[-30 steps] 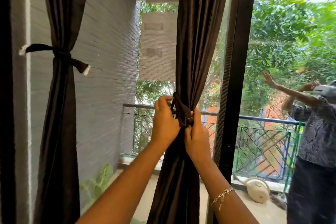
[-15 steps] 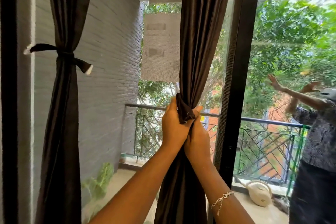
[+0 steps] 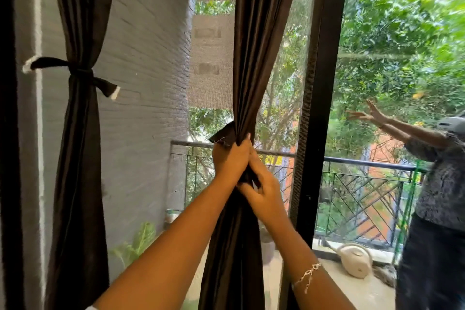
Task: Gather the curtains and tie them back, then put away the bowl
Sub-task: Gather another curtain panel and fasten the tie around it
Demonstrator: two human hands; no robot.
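Note:
A dark brown curtain (image 3: 254,53) hangs in the middle, gathered into a bunch at hand height. My left hand (image 3: 230,158) grips the bunch and one end of a dark tie-back strip (image 3: 222,134), which sticks out to the left above my fist. My right hand (image 3: 264,192) sits just below and to the right, pinching the strip's other part against the curtain. A second brown curtain (image 3: 80,133) on the left is bound with a knotted tie-back (image 3: 80,73). No bowl is in view.
A black sliding-door frame (image 3: 317,108) stands right of the middle curtain. Beyond the glass lie a grey brick wall (image 3: 146,98), a balcony railing (image 3: 362,184) and a white watering can (image 3: 354,260). My reflection (image 3: 437,184) shows in the right pane.
My hands have drawn together and crossed on the curtain. The left fist rose with the strip's end now poking out left, and the right hand dropped lower beneath it.

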